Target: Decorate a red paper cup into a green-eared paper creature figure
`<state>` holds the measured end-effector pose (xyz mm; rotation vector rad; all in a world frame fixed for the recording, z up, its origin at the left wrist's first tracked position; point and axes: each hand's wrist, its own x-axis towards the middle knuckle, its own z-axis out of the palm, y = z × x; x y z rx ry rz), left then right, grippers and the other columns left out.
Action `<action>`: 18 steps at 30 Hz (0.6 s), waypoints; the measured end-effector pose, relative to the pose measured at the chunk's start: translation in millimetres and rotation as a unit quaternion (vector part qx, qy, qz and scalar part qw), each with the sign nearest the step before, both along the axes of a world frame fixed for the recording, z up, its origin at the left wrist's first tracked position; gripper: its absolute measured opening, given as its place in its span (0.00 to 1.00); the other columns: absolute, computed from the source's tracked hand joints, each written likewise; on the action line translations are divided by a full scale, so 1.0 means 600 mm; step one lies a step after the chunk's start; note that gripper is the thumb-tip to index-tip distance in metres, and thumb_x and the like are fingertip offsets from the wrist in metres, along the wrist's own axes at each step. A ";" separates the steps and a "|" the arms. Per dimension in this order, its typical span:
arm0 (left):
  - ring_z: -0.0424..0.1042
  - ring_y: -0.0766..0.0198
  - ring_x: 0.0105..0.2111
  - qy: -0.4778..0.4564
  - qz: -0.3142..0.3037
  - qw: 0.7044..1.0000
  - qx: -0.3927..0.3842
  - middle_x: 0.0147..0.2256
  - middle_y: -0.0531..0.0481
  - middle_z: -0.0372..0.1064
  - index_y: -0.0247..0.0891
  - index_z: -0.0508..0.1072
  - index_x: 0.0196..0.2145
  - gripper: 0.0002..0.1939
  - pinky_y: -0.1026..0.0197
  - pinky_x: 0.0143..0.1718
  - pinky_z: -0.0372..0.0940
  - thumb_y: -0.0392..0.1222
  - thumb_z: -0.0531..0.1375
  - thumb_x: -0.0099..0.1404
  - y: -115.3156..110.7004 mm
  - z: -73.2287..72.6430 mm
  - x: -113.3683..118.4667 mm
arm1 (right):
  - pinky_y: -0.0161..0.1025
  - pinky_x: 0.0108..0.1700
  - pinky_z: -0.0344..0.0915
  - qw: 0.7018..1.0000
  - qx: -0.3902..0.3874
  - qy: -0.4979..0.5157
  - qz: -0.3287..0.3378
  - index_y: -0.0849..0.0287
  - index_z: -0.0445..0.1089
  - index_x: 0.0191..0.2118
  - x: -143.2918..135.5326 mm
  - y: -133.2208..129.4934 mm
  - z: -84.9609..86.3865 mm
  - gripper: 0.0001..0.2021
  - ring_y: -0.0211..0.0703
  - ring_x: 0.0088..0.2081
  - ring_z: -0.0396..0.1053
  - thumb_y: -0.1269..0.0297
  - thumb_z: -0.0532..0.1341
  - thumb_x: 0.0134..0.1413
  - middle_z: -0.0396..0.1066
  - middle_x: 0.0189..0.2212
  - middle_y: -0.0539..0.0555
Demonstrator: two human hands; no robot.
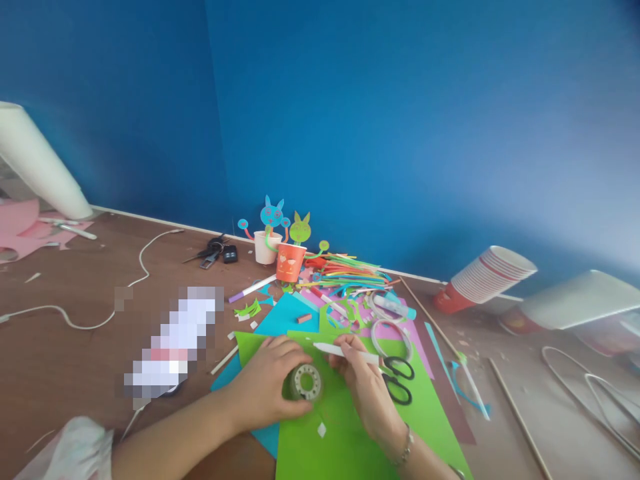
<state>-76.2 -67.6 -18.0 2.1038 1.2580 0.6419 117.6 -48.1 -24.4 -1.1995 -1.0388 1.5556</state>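
Observation:
My left hand (267, 383) curls its fingers and thumb around a roll of tape (299, 381), which lies flat on a green sheet of paper (345, 443). In my right hand (367, 400) is a white marker (367, 357), uncapped, its tip pointing left just above the roll. Black-handled scissors (403, 368) lie right beside that hand, their blades mostly hidden. A small brown cap (303, 319) rests on blue paper (284, 316) beyond my hands. A small white scrap (322, 430) sits on the green sheet.
Two paper cups with animal faces, one white (265, 248) and one red (290, 263), stand near the wall. Behind the papers are colourful pipe cleaners (350, 272). Stacked paper cups (490, 280) lean at right; keys (215, 252) and a white cable (143, 267) lie at left.

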 end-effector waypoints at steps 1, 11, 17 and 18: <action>0.65 0.53 0.44 -0.002 -0.001 1.000 -0.004 0.41 0.50 0.69 0.42 0.71 0.43 0.24 0.52 0.47 0.58 0.42 0.69 0.48 0.000 0.002 -0.003 | 0.38 0.40 0.60 1.000 0.006 -0.020 0.009 0.55 0.67 0.33 0.004 -0.001 -0.002 0.12 0.42 0.33 0.63 0.51 0.60 0.54 0.64 0.27 0.48; 0.64 0.52 0.45 0.016 0.015 1.000 0.016 0.43 0.48 0.70 0.41 0.69 0.46 0.23 0.50 0.49 0.60 0.40 0.66 0.51 0.004 -0.004 -0.016 | 0.37 0.37 0.58 0.987 0.076 -0.141 0.003 0.55 0.66 0.33 0.021 -0.015 -0.001 0.15 0.42 0.32 0.63 0.48 0.57 0.56 0.65 0.25 0.48; 0.64 0.52 0.45 0.032 0.007 0.999 0.024 0.44 0.48 0.69 0.43 0.69 0.47 0.23 0.49 0.49 0.60 0.40 0.64 0.52 0.001 -0.001 -0.008 | 0.39 0.43 0.59 0.995 0.066 -0.079 0.011 0.55 0.67 0.36 0.040 -0.014 -0.018 0.13 0.44 0.37 0.65 0.50 0.56 0.58 0.67 0.30 0.49; 0.64 0.52 0.45 0.035 0.007 0.999 0.025 0.44 0.48 0.68 0.43 0.68 0.47 0.23 0.49 0.49 0.60 0.39 0.64 0.52 0.001 0.001 -0.007 | 0.39 0.44 0.59 0.996 0.062 -0.069 0.011 0.54 0.67 0.36 0.043 -0.013 -0.020 0.13 0.44 0.37 0.65 0.50 0.56 0.58 0.67 0.30 0.49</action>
